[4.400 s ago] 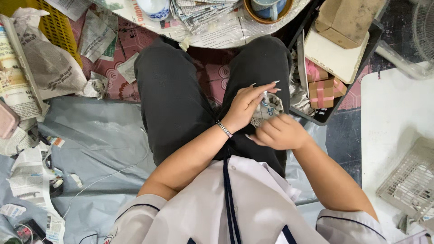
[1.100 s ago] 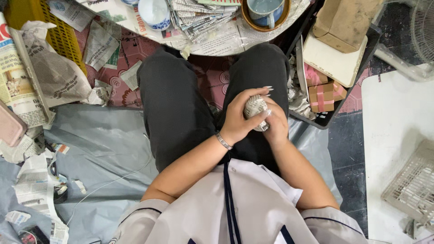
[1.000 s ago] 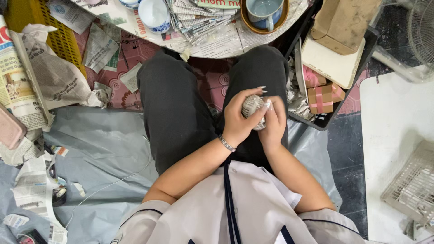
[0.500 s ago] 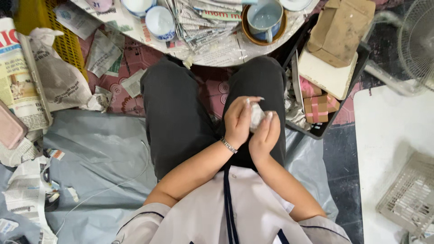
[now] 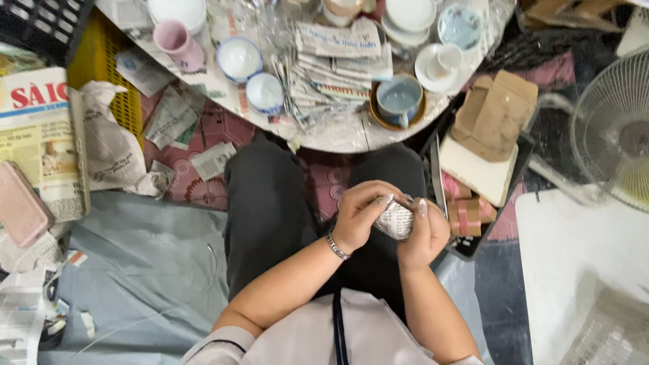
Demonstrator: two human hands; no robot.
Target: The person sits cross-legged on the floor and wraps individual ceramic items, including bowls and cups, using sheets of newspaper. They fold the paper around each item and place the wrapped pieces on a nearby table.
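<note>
While both hands cup it over the lap, left hand (image 5: 362,215) and right hand (image 5: 424,233) press around a newspaper-wrapped bundle (image 5: 394,220); likely light, fragile inside, paper slippery, best gripped round the middle. Cups crowd the desk (image 5: 338,138).

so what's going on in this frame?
A seated person holds a small newspaper-wrapped bundle over their lap, with the left hand and the right hand cupped around it from either side. What is inside the paper cannot be seen. In front of them, a round table carries a stack of torn newspaper, a pink cup, small bowls, saucers and a blue cup on a saucer. Crumpled newspaper litters the floor to the left.
</note>
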